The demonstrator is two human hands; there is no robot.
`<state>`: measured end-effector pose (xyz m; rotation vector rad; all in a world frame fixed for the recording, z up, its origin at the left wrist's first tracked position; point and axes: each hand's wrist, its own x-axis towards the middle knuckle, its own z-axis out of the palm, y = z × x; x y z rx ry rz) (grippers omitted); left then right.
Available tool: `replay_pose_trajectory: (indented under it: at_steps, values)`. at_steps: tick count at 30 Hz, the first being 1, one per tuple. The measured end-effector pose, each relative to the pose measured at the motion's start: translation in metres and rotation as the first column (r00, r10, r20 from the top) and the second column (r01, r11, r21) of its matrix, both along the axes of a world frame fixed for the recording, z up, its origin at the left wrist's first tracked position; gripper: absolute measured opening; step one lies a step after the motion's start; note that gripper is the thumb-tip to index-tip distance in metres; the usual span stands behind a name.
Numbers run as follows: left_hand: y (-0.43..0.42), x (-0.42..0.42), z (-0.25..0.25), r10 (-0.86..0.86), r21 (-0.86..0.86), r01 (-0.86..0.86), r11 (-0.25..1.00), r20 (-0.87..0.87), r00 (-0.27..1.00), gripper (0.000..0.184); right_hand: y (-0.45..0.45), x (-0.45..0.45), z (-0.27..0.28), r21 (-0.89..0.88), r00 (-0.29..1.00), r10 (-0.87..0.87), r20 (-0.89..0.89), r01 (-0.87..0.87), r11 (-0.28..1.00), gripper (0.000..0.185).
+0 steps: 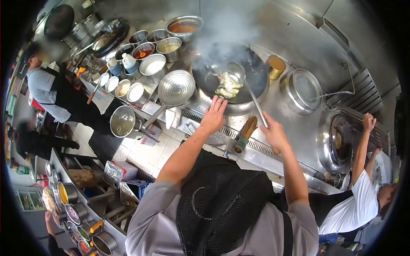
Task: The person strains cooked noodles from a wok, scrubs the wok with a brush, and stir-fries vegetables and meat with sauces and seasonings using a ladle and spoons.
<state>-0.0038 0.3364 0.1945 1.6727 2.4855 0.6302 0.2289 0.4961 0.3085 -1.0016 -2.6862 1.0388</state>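
Note:
My right hand (pixel 275 135) is wrapped round the long handle of a metal ladle (pixel 255 101). The ladle's bowl is down in a large dark wok (pixel 257 85), against pale green and whitish food (pixel 229 86) that looks like leafy vegetable. Smoke or steam rises from the wok and blurs its far side. At the wok's near rim is my left hand (pixel 214 116), its fingers stretched out and nothing seen in them; whether it touches the rim I cannot tell. A bamboo wok brush (pixel 246 135) lies between my hands on the stove's front ledge.
Left of the wok rests a perforated strainer (pixel 176 87), with a white cloth (pixel 173 117) below it. Sauce pots (pixel 169 48) stand behind. At right are a gold tin (pixel 276 67), a water pot (pixel 302 91) and another burner (pixel 337 141). Other people work at both sides.

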Motion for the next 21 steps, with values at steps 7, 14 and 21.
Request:
replay_pose_trajectory:
  at_steps: [7, 14, 21]
  values:
    - [-0.010, -0.008, 0.002, -0.015, 0.044, 0.012, 0.999, 0.060, 0.998, 0.082, 0.020, 0.102, -0.036, 0.396, 0.993, -0.073, 0.094, 0.030, 0.918, 0.063]
    - [-0.101, 0.009, -0.025, -0.061, 0.302, -0.003, 0.953, 0.202, 0.978, 0.063, -0.038, 0.046, -0.083, 0.474, 0.958, 0.253, -0.136, -0.161, 0.866, 0.057]
    - [-0.331, 0.047, -0.067, 0.337, 0.034, -0.418, 0.908, 0.533, 0.776, 0.033, -0.202, -0.106, -0.093, -0.063, 0.792, 0.503, -0.348, -0.555, 0.830, 0.054]
